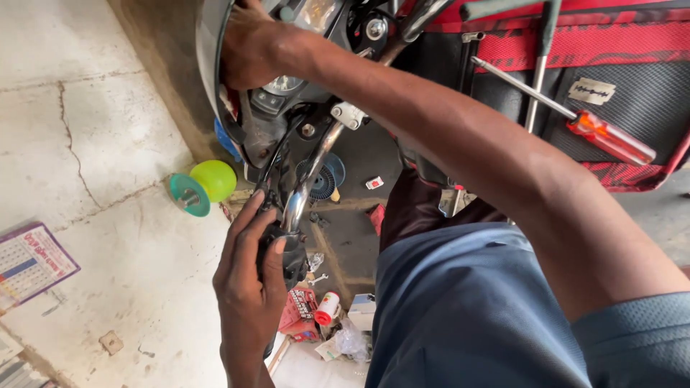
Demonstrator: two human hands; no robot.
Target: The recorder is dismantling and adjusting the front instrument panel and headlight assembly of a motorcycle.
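Observation:
My left hand (248,280) comes up from the bottom and wraps around the black grip and switch housing (286,251) at the end of a motorcycle's chrome handlebar (310,169). My right arm crosses the frame from the lower right. My right hand (248,43) clasps the edge of the dark headlight cowl (207,65) at the top left, just above the speedometer dial (284,85). My fingertips there are hidden behind the cowl.
A red-handled screwdriver (611,138) and a second long tool (540,65) lie on the red and black seat (618,39). On the cracked concrete floor (108,144) are a yellow-green ball with a teal disc (203,185), a calendar (30,262), a round blue part (323,178) and small boxes and a bottle (327,309).

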